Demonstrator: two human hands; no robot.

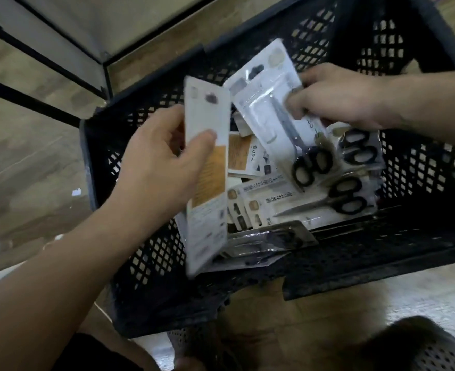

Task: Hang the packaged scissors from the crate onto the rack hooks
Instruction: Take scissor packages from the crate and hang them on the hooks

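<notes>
Both hands hold scissor packs over the black crate [146,253].
The left hand [156,167] grips one pack [207,226] by its left edge, fingers curled round it, printed card back facing the camera, held upright above the crate's left side; the right hand [336,100] pinches a second pack [261,84], its clear front showing black-handled scissors, tilted and just beside the first near the top; loose packs [314,207] lie heaped inside the crate beneath both; the crate sits on a wood-look floor [28,156]; a black metal frame [46,62] stands at upper left.
</notes>
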